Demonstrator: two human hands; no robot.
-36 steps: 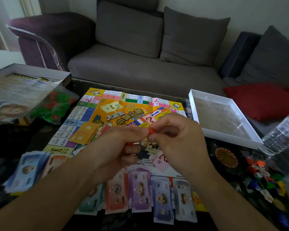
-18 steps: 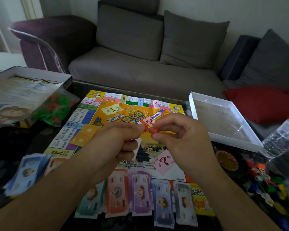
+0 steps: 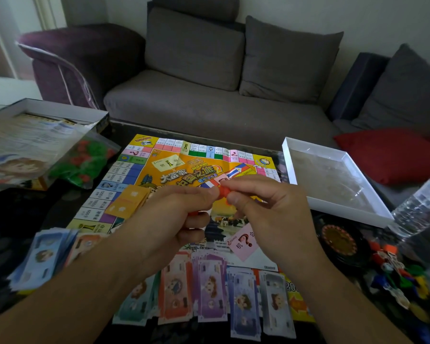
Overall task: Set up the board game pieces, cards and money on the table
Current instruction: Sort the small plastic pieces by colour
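Moved: my hands have risen slightly over the game board (image 3: pixel 184 170).
Piece: small orange pawn (image 3: pixel 223 190), pinched between left hand (image 3: pixel 174 219) and right hand (image 3: pixel 266 214).
Room: money rows (image 3: pixel 209 294) line the counter's near edge.

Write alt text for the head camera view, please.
Two hands, left hand and right hand, pinch a small orange piece above a colourful game board on a dark table, with paper money fanned along its near edge.
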